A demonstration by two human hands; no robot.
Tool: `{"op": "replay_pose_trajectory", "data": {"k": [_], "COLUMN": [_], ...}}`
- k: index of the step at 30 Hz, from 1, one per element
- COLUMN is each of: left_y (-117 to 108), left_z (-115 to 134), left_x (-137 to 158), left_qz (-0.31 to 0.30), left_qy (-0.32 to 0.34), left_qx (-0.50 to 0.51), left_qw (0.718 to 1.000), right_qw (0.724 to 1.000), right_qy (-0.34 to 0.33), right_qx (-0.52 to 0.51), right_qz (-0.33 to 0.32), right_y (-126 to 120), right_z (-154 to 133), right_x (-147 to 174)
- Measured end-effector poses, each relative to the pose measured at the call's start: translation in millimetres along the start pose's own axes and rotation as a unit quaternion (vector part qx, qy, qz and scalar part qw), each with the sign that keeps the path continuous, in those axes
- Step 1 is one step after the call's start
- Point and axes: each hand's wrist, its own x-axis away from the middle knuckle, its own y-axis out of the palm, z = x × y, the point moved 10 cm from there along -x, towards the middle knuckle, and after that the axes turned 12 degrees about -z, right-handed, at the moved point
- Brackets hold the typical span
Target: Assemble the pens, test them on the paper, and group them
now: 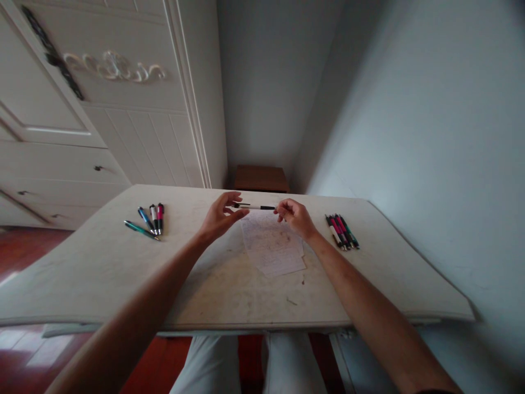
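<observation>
A white pen with a black grip and a dark clip (pixel 257 207) is held level above the far middle of the table. My right hand (pixel 296 216) pinches its black end between thumb and fingers. At the clip end, the fingers and thumb of my left hand (pixel 223 215) curve loosely about the pen. Below the pen lies a sheet of paper with writing (pixel 275 249), creased and marked. To the left rest several pens, among them a green pen (pixel 141 230) and a blue pen (pixel 146 219). A row of several pens (pixel 342 232) lies right of my right forearm.
The pale table (pixel 110 279) has small scraps near its front edge. A white cabinet (pixel 151 137) stands behind and left, and a grey wall (pixel 443 164) runs along the right. Beyond the far edge is a brown wooden piece (pixel 261 178). My legs are under the table.
</observation>
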Motion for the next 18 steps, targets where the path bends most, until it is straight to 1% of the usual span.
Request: {"op": "replay_pose_trajectory", "data": {"k": [3, 6, 9, 14, 16, 18], "left_y": [-1.7, 3.2, 5.2, 1.5, -1.4, -2.8], "left_z": [-8.5, -15.2, -12.0, -0.1, -2.0, -7.8], "left_x": [0.3, -1.3, -1.9, -1.0, -0.6, -0.6], "left_qz": [0.009, -0.025, -0.045, -0.024, -0.004, 0.006], "left_qy": [-0.021, -0.044, -0.035, 0.009, 0.006, -0.014], "left_qx": [0.002, -0.014, -0.008, 0.024, 0.033, 0.022], "left_qw": [1.0, 0.999, 0.998, 0.999, 0.999, 1.0], "right_qw": [1.0, 1.0, 1.0, 1.0, 1.0, 1.0], "right_qy": [0.001, -0.001, -0.003, -0.004, -0.003, -0.002], "right_qx": [-0.002, -0.001, 0.002, -0.007, -0.009, -0.006], "right_qz": [0.002, 0.004, 0.01, 0.018, 0.015, 0.014], "right_y": [-0.1, -0.7, -2.6, -4.9, -3.8, -2.8], "right_z": [0.1, 1.4, 2.8, 2.9, 2.5, 1.8], "right_x": [0.2, 0.3, 0.4, 0.2, 0.2, 0.4]}}
